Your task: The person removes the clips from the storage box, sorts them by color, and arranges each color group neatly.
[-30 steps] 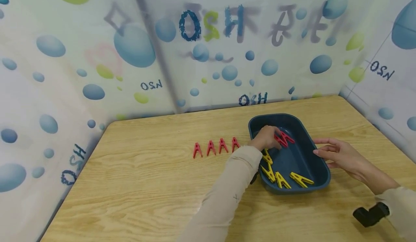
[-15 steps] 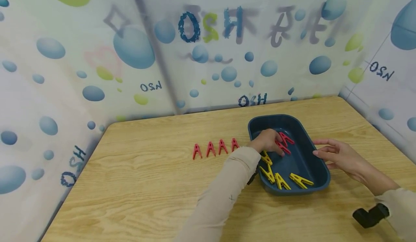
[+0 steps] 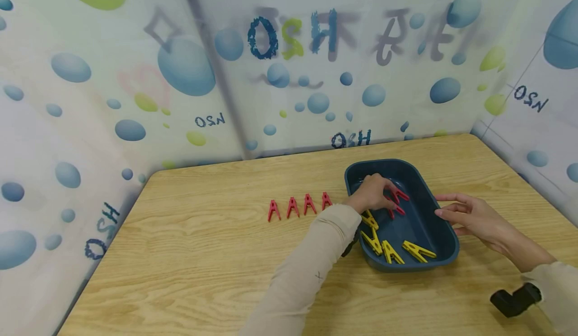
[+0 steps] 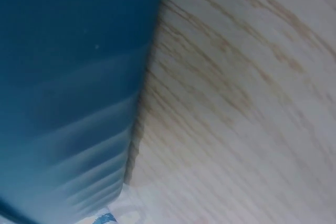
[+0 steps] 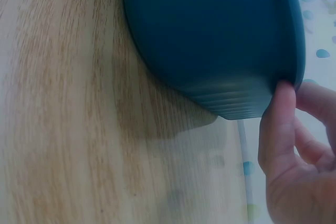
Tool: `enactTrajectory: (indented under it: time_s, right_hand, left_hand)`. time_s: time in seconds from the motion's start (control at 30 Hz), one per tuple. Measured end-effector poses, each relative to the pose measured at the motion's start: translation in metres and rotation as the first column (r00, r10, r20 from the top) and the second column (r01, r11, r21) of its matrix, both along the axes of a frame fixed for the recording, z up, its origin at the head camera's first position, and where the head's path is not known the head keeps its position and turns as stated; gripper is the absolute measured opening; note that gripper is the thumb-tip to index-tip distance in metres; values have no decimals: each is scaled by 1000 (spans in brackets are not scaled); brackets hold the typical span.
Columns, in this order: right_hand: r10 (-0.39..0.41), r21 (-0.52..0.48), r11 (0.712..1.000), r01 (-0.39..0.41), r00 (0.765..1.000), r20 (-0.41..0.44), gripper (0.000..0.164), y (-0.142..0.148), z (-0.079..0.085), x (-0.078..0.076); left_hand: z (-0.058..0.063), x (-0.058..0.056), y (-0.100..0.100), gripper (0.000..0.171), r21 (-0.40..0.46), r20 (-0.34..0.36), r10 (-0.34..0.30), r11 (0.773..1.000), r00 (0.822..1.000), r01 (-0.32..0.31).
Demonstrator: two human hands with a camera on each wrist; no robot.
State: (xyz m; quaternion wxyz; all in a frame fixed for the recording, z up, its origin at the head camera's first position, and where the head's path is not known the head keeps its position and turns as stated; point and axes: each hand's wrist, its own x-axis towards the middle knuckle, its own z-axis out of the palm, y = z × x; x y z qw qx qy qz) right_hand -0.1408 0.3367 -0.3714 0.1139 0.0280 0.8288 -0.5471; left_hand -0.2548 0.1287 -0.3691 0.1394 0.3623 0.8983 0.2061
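Observation:
A dark blue plastic basin (image 3: 422,220) stands on the table, seen from outside in both wrist views. My left hand (image 3: 372,193) reaches over its left side and pinches a red clothespin (image 3: 397,211) inside. Another red clothespin (image 3: 401,193) lies right beside the fingertips, partly covered by them. Several yellow clothespins (image 3: 419,250) lie in the near part of the basin. My right hand (image 3: 478,220) touches the basin's right side, fingers fairly straight, thumb (image 5: 281,124) right at the rim. The left wrist view shows only the basin's wall (image 4: 68,77) and table, not the hand.
Several red clothespins (image 3: 292,207) stand in a row on the wooden table (image 3: 194,245), left of the basin. A printed curtain (image 3: 298,115) with blue and green bubbles runs along the back and sides of the table.
My left hand has shifted slightly within the basin, and the red clothespins at its fingertips have changed position. My right hand stays at the basin's right side.

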Motion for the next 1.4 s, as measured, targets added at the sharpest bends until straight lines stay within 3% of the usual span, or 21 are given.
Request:
enactTrajectory:
  time_s: [0.23, 0.8, 1.03, 1.4]
  right_hand:
    - [1, -8, 1000, -1, 1000, 4, 39, 1, 0, 0]
    - [5, -7, 1000, -5, 1000, -1, 42, 1, 1, 1]
    - [1, -14, 1000, -1, 1000, 2, 36, 1, 0, 1]
    - [0, -3, 1000, 0, 1000, -2, 39, 1, 0, 1]
  left_hand:
    - [-3, 0, 2, 36, 20, 74, -6, 1000, 997, 5]
    - [-3, 1, 4, 41, -85, 48, 4, 996, 999, 0]
    - [-1, 4, 3, 35, -71, 55, -1, 997, 999, 5]
    - [-3, -3, 5, 32, -63, 43, -17, 998, 999, 20]
